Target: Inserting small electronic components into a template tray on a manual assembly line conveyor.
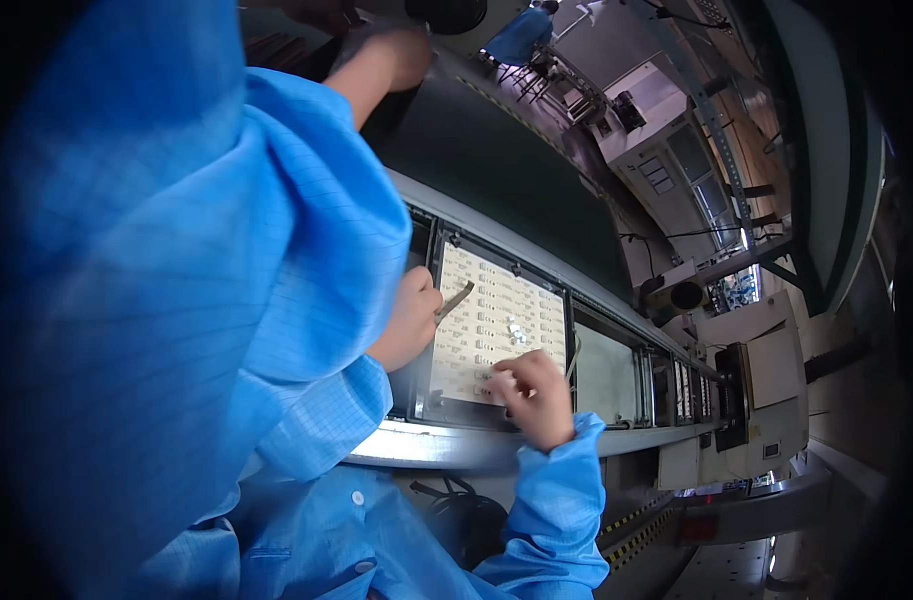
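Note:
A cream-coloured panel (464, 345) with rows of small dark printed marks, like a sheet of circuit boards, lies in a dark frame on a conveyor. At its left edge my left hand (409, 318) is closed round a pair of tweezers (457, 301), whose tips point up and right over the panel. My right hand (539, 396) hovers at the panel's near right part, thumb and fingers pinched together. Blur hides what those fingertips hold, if anything. Several small white pieces (518, 332) lie loose on the panel, just beyond the right hand.
Conveyor rails (447, 445) run along both sides of the panel toward a machine (767, 350) at the right. At upper left a co-worker's hand (392, 62) and blue sleeve (327, 150) reach across. A dark green surface (497, 165) lies beyond the rail.

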The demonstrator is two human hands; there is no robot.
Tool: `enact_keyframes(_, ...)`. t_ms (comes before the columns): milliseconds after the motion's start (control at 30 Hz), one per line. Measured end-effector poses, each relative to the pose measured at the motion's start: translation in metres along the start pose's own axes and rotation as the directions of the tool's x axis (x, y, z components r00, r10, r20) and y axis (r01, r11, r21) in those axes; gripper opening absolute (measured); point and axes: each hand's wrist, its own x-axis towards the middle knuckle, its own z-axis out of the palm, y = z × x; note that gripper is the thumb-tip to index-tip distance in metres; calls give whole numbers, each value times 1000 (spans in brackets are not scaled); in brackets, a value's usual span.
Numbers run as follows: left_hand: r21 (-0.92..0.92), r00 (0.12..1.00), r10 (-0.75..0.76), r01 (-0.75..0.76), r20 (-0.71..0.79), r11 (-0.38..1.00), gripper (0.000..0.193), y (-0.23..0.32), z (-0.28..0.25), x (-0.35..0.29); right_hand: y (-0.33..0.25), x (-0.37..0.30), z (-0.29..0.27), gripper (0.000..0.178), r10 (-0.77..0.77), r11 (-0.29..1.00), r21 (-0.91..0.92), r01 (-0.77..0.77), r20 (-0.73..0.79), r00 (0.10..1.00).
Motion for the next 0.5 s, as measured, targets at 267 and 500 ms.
enact_keyframes(267, -35, 999, 21, -22, -23, 999, 8, 9, 15, 3, 73, 43, 15, 42, 172, 946, -246, -210, -166, 971)
enact_keyframes(500, -30, 1000, 17, -17, -13, 999, 8, 6, 7, -2, 72, 48, 23, 16, 96, 982, -149, -119, -154, 983)
